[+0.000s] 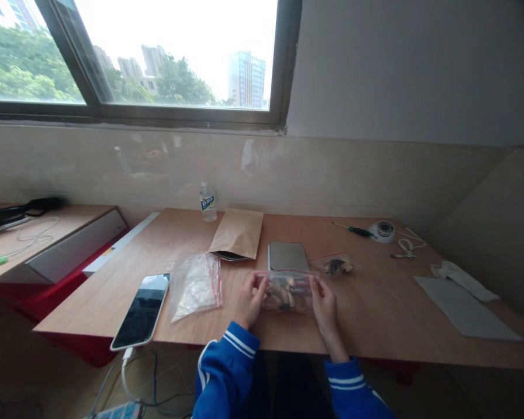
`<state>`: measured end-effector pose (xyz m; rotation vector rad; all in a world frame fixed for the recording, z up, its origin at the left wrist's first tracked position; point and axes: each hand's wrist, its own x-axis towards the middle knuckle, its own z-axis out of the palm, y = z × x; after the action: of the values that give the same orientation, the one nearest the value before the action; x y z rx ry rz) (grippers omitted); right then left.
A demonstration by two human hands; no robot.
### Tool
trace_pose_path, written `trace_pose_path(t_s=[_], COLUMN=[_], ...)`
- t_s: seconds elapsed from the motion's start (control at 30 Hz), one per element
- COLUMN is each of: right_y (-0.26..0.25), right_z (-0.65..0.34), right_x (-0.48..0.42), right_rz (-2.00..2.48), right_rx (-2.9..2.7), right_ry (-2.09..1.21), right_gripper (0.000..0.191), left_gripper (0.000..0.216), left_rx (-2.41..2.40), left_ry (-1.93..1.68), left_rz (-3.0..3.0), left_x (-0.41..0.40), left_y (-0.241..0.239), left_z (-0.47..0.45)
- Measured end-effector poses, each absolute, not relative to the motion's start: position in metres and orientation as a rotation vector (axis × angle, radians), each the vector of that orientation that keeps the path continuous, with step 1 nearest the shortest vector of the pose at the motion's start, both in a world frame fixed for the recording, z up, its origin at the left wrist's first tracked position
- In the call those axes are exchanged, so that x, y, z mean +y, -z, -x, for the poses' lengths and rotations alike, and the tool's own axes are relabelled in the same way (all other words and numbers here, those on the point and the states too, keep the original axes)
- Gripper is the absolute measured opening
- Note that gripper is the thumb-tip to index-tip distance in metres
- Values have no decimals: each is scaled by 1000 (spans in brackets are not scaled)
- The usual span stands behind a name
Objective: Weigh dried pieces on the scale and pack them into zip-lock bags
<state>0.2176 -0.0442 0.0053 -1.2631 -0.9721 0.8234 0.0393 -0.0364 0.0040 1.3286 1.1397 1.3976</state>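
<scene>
Between my hands is a clear zip bag (pixel 286 295) with a red strip along its top, holding several tan and dark pieces that look like dried mushroom slices. My left hand (pixel 250 299) pinches its upper left corner, and my right hand (pixel 324 299) pinches the upper right one. Just behind the bag lies a flat silver-topped scale (pixel 288 256), partly covered by it. A second zip bag (pixel 338 267) with similar pieces rests to the right of the scale. Left of my hands sits a stack of clear zip bags (pixel 195 286) with red strips.
A brown paper pouch (pixel 240 233) lies behind, mouth toward me, near a water bottle (pixel 208 202). A phone (pixel 142 311) with a cable overhangs the front left edge. At the right are a screwdriver (pixel 360 231), a white dome camera (pixel 383 231) and a grey-white sheet (pixel 463 308).
</scene>
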Motion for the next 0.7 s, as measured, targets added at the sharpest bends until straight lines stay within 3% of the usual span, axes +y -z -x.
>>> trace_pose_path(t_s=[0.23,0.7], right_y=[10,6], right_z=[-222,-222], right_x=[-44,-49], right_rz=[1327,1347], right_rx=[-1044,-1113], right_ry=[-568,-604], right_gripper=[40,43], left_gripper=[35,31], left_rx=[1284,1297], left_ry=[-1472,-1535], left_rz=[-1327,-1275], left_x=[-31,-28], left_y=[-4,5], left_z=[-38,-35])
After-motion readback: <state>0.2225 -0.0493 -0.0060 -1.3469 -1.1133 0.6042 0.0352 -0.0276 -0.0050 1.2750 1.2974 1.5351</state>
